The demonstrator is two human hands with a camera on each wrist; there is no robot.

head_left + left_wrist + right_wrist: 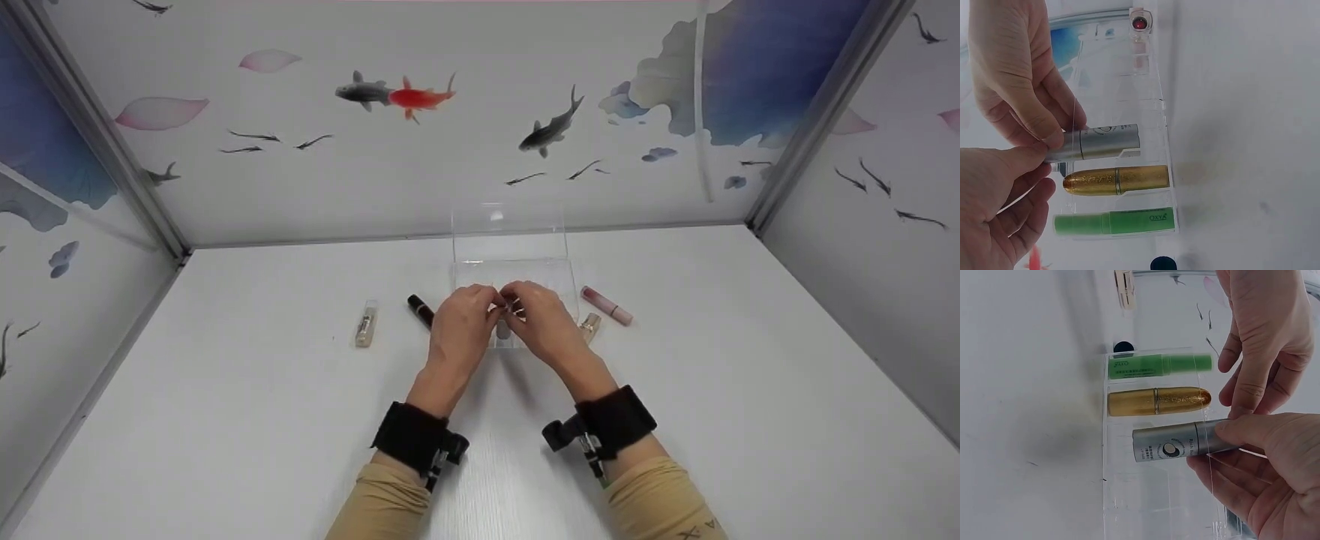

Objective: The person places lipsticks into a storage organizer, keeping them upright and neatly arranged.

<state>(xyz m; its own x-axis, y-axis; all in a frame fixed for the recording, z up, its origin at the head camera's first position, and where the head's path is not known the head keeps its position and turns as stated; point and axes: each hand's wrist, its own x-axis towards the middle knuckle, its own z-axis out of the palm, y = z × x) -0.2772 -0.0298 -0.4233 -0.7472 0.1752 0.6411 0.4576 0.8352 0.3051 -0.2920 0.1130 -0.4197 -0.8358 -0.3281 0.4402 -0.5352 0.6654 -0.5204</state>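
A silver lip balm tube [1165,441] with a round coconut-like print lies partly within a clear divided box [517,260]. My right hand [547,322] pinches its cap end between thumb and fingers. At the same end, the thumb and fingertips of my left hand [461,326] hold the tip, touching the right hand. Beside the silver tube in the box lie a gold bullet-shaped lipstick [1117,180] and a green tube [1114,222], each in its own slot. The tip of the silver tube is hidden under the fingers.
The box's clear lid [510,225] stands raised at the back. Left of the box are a black tube [420,310] and a small clear-capped tube [365,326]. On the right lie a pink lip gloss [607,306] and a gold-coloured tube [591,327].
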